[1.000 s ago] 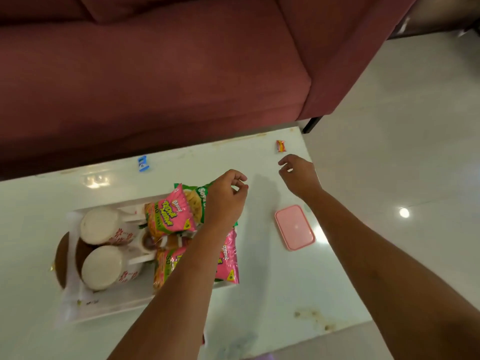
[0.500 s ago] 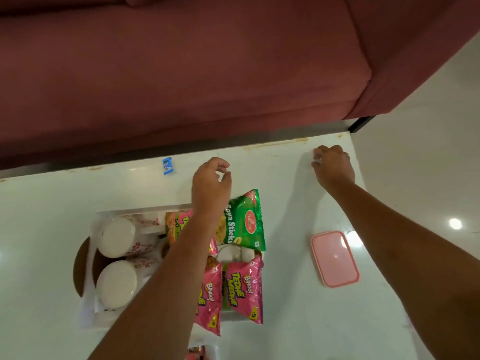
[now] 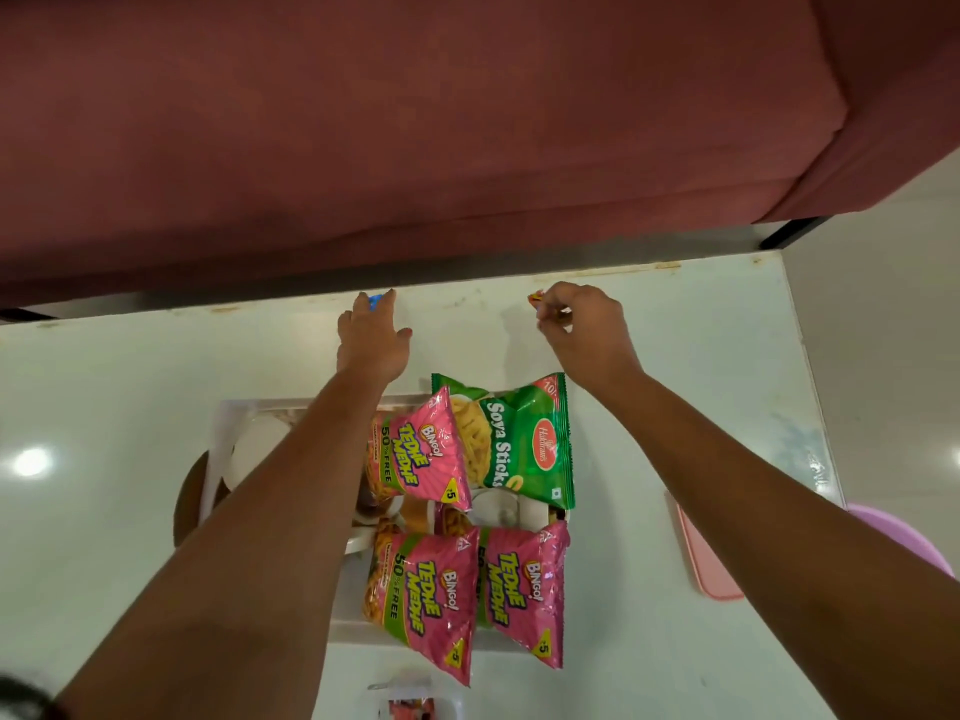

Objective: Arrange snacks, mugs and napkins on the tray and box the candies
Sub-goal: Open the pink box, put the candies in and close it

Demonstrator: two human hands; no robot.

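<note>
Right hand (image 3: 584, 330) pinches orange candy (image 3: 535, 298) at fingertips, lifted clear of table (image 3: 701, 387) — likely bound for pink box (image 3: 706, 558) at 3 o'clock. Left hand (image 3: 371, 337) spread open over blue candy (image 3: 375, 300) at 12 o'clock, not yet gripped. Snack packets (image 3: 519, 444) lie on tray (image 3: 221, 423) — mugs mostly hidden.

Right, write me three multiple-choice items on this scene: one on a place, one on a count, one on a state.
1. Where is the blue candy?
A. by the table's far edge, at the left hand
B. on the tray
C. in the pink box

2. How many pink snack packets show on the tray?
A. one
B. three
C. five

3. What is the right hand doing?
A. lying flat
B. pinching an orange candy
C. holding a mug

Answers: 1 A, blue shows between the fingertips; 2 B, three pink packets; 3 B, fingers close on the wrapper.
</note>
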